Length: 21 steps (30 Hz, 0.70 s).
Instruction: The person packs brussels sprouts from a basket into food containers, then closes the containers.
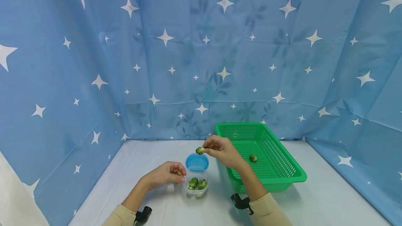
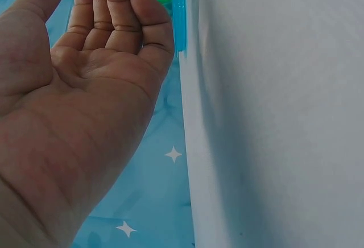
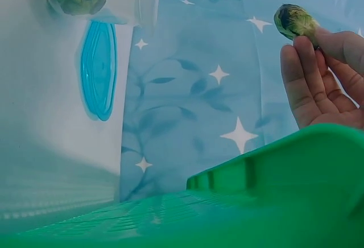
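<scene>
My right hand (image 1: pixel 224 151) pinches a Brussels sprout (image 1: pixel 200 150) between thumb and fingertips, above the blue lid. In the right wrist view the sprout (image 3: pixel 296 21) sticks out past the fingertips. A small clear plastic container (image 1: pixel 197 191) holds several Brussels sprouts (image 1: pixel 193 183). Behind it lies a blue lid (image 1: pixel 197 162), flat on the table. My left hand (image 1: pixel 168 175) is at the container's left side, its fingers loosely bent and the thumb tip by the wall; whether it touches is unclear. The left palm (image 2: pixel 96 106) shows bare in the left wrist view.
A green perforated basket (image 1: pixel 284 180) stands to the right, with one Brussels sprout (image 1: pixel 253 158) on its floor. The right forearm crosses its left rim. A white-covered table (image 1: pixel 147 205) lies beneath, and a blue star-patterned curtain (image 1: pixel 188 55) encloses the back and sides.
</scene>
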### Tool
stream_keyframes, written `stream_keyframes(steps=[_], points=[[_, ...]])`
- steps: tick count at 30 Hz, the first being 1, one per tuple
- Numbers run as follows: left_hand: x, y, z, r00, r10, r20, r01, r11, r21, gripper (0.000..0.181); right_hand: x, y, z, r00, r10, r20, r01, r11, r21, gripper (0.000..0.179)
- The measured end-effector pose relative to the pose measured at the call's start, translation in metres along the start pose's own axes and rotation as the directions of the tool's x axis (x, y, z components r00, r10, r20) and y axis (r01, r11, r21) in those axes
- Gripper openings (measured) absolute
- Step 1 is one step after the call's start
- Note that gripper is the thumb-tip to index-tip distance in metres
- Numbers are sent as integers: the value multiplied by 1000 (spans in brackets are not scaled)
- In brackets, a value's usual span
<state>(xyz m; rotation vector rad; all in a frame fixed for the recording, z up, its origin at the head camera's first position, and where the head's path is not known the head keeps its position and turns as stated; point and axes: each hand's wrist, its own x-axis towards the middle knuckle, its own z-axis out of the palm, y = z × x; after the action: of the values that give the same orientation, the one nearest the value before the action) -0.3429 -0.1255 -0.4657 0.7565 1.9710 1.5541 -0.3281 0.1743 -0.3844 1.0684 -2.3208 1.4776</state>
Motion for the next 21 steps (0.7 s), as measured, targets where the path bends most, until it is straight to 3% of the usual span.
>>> stream_keyframes(steps=[15,21], points=[[1,2,3,1000,9,-12,-9,1000,2,36,-3,-4,6,988,41,149,-24,993,-115,8],[1,1,2,1000,9,-14,-9,1000,10,35,-3,-2,8,974,82,213,-52,988,-143,9]])
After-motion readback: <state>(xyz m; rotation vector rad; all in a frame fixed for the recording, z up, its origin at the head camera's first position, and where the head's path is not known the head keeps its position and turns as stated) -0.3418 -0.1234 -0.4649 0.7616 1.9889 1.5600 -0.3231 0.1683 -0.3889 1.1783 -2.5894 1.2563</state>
